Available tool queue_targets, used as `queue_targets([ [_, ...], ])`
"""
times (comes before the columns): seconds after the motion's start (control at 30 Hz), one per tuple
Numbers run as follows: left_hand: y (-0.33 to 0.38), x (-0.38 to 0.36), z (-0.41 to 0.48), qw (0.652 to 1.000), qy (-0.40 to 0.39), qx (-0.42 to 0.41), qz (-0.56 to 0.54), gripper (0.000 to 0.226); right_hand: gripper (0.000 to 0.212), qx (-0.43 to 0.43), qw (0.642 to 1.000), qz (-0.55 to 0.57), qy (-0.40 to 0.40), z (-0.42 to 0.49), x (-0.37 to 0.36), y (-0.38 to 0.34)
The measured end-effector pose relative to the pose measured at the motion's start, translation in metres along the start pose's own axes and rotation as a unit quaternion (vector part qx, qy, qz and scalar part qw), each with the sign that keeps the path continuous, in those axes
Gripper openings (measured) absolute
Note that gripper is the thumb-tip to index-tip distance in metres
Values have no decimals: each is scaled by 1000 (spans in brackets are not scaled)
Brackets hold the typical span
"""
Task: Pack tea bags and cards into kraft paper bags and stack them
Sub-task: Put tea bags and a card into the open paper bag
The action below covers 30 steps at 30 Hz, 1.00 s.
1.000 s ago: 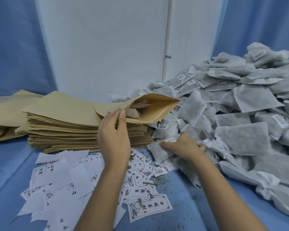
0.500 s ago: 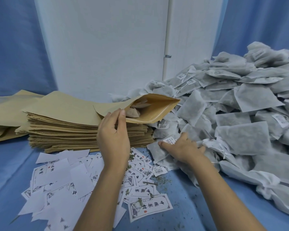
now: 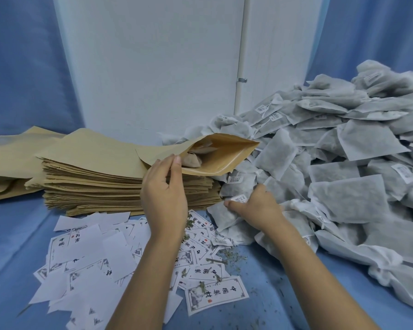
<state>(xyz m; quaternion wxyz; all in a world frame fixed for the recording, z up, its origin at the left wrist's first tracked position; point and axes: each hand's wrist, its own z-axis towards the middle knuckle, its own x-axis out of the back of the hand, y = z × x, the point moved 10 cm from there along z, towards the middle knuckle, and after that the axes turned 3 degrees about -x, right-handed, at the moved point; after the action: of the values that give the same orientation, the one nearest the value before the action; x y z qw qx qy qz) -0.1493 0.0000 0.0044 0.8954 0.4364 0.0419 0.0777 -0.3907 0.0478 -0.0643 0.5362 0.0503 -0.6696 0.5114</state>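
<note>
1 kraft bag [image 3: 216,154] pinched by left hand [image 3: 163,195] fingers, tea bag [image 3: 221,214] gripped by right hand [image 3: 258,207] fingers

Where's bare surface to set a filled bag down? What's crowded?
Bare blue cloth left of the cards, in front of the kraft bag stack; a crumb-strewn strip between cards and tea bag heap. Crowded: centre, where the left hand holds the open kraft bag and the right hand grips a tea bag.

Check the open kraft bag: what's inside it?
At least one tea bag shows in the mouth of the open kraft bag, by the fingers of the left hand. Deeper in, the bag's top wall covers everything; no card visible.
</note>
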Motion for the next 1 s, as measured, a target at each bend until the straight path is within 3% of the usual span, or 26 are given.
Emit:
queue_targets([
  [0.1,0,1,0,1000,1,-1,1,32,64,-5,996,91,-6,-1,3,-2],
  [0.17,1,2,0,1000,3,-6,-2,30,44,-27,990,136,-20,1,4,3],
  [0.27,1,3,0,1000,6,-5,-3,30,34,-62,990,106,-69,2,0,12],
  [0.4,1,3,0,1000,5,-7,-4,30,90,-119,984,38,-126,-3,-10,25],
  [0.7,-1,1,0,1000,-4,-2,4,35,108,-65,993,10,-103,3,4,16],
  [0.8,-1,0,0,1000,-7,-5,6,33,101,-40,990,18,-133,3,2,10],
  [0.87,0,-1,0,1000,-7,-6,6,32,98,-33,990,-9,-138,2,3,9],
  [1.0,-1,-1,-1,1000,-6,-9,6,31,115,-10,984,-109,-142,-2,3,5],
])
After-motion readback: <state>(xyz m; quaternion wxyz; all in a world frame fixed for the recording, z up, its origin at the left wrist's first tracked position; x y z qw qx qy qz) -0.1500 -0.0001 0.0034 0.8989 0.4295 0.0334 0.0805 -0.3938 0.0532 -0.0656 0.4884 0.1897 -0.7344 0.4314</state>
